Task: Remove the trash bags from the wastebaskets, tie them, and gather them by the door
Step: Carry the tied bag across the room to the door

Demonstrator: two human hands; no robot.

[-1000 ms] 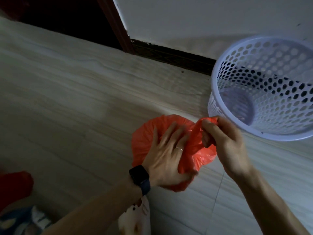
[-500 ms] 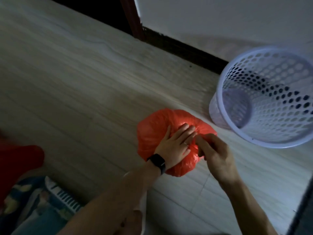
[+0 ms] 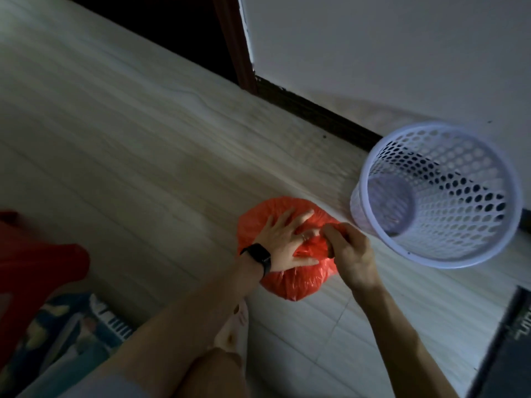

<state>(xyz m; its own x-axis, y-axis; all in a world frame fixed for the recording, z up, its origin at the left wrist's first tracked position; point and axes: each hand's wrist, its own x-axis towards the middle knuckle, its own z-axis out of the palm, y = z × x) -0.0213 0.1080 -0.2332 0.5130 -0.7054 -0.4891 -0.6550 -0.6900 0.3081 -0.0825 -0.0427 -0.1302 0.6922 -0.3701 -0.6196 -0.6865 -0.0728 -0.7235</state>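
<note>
A full red trash bag (image 3: 296,282) sits on the pale tiled floor in front of me. My left hand (image 3: 283,239), with a dark watch on the wrist, lies spread flat on top of the bag, fingers straight, pressing it down. My right hand (image 3: 349,254) is beside it on the right, fingers curled round the bag's gathered neck. The white perforated wastebasket (image 3: 488,248) stands just right of the bag, with no liner in it.
A dark open doorway with a brown frame (image 3: 241,53) lies beyond, next to a white wall with dark skirting (image 3: 316,116). Something red (image 3: 37,262) sits at the left edge. A dark object (image 3: 505,349) fills the lower right corner. My knee shows at the bottom.
The bag has been lowered onto the floor. My right hand drew the loose neck in close to my left hand, which now presses flat on top. The view pulled back.
</note>
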